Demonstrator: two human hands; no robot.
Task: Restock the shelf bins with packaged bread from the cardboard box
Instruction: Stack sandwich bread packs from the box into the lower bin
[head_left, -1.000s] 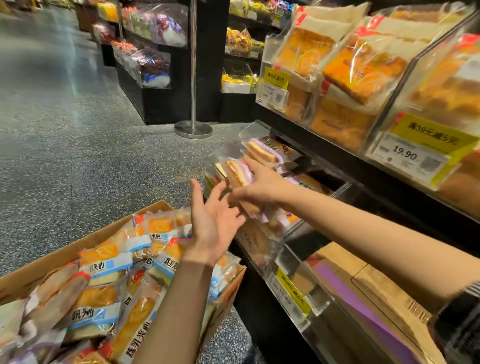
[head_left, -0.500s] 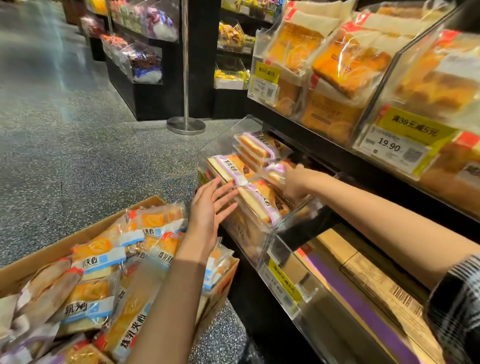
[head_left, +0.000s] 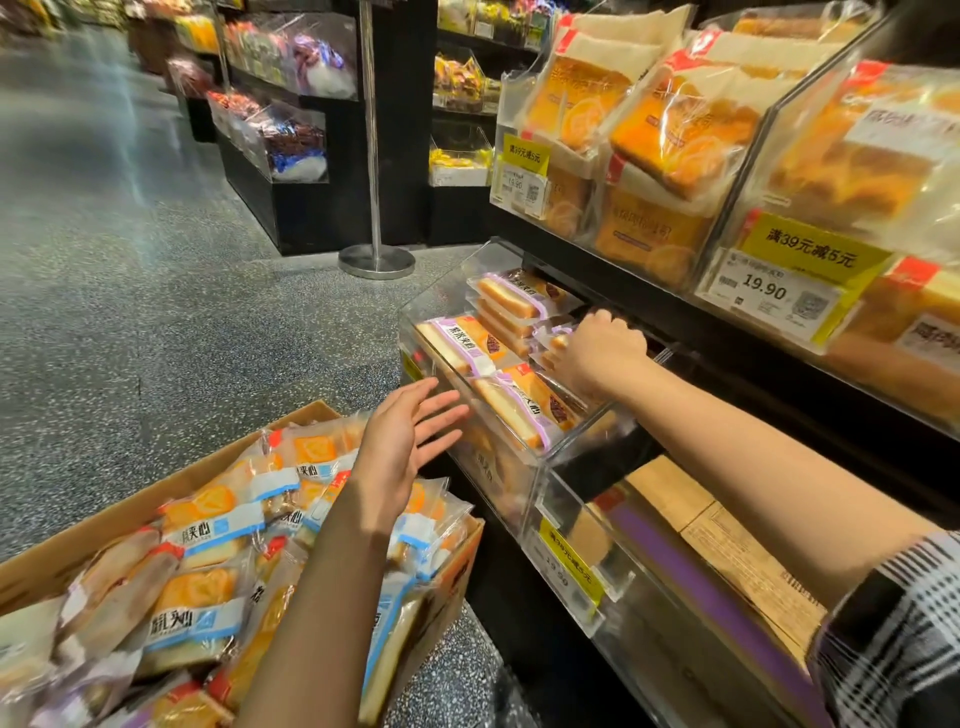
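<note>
Partway: clear shelf bin (head_left: 467, 283) holds several purple-banded bread packs (head_left: 511, 296); right hand (head_left: 597, 351) grasps one there. Left hand (head_left: 400, 441) released, at bin's front edge. Cardboard box (head_left: 104, 525) heaped.

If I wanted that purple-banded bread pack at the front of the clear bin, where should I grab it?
Probably take the front pack across its narrow width, near the middle, coming from above. It lies flat and slanted on the pile, top face exposed, while the bin wall blocks its front edge. The right hand already reaches in from behind.
</note>
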